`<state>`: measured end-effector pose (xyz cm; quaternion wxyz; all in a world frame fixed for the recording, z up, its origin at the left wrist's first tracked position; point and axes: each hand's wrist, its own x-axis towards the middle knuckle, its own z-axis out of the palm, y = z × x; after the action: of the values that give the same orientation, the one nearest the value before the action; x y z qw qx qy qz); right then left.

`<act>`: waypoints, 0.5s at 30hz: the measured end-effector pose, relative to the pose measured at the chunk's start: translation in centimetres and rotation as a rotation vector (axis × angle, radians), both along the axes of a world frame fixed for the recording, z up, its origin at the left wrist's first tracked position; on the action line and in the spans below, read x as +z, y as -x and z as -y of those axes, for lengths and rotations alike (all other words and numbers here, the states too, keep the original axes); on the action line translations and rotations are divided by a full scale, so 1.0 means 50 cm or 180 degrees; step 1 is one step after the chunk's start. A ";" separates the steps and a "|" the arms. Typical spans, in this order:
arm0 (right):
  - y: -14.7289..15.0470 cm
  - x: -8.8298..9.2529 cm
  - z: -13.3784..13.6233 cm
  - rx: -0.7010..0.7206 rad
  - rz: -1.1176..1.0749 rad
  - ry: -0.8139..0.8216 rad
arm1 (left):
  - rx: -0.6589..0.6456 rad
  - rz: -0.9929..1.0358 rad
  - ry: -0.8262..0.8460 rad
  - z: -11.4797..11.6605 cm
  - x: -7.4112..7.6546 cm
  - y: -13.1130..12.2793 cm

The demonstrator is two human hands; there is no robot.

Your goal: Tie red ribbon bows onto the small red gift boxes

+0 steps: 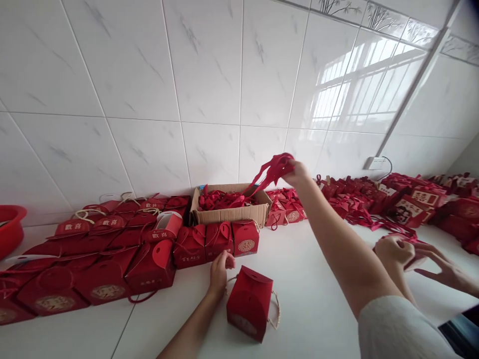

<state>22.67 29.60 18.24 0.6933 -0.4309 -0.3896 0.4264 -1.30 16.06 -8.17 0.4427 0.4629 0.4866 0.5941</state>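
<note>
My right hand (298,173) is raised above a cardboard box (228,215) and grips a bunch of red ribbons (277,167). The ribbon ends trail down to more red ribbons (220,199) inside that box. On the white table (307,299), my left hand (220,269) has its fingers curled in, with nothing visible in them. It lies between a row of small red gift boxes (219,238) and a single red gift box (250,304). That single box stands upright, its lid flaps folded together, with cord handles on both sides.
Many red gift boxes (108,274) stand in rows on the left, beside a red plastic basin (11,227). More decorated boxes (411,204) crowd the far right. Another person's hands (396,252) work there over a red item. A tiled wall (209,89) rises behind.
</note>
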 end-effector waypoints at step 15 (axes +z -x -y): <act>-0.107 0.098 0.246 -0.0654 0.1350 -0.0969 | -0.0416 -0.0197 0.0087 0.019 0.024 -0.010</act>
<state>28.00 17.28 23.12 0.6926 -0.4386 -0.5399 0.1907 -0.82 15.10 -6.99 0.4716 0.5058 0.4768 0.5426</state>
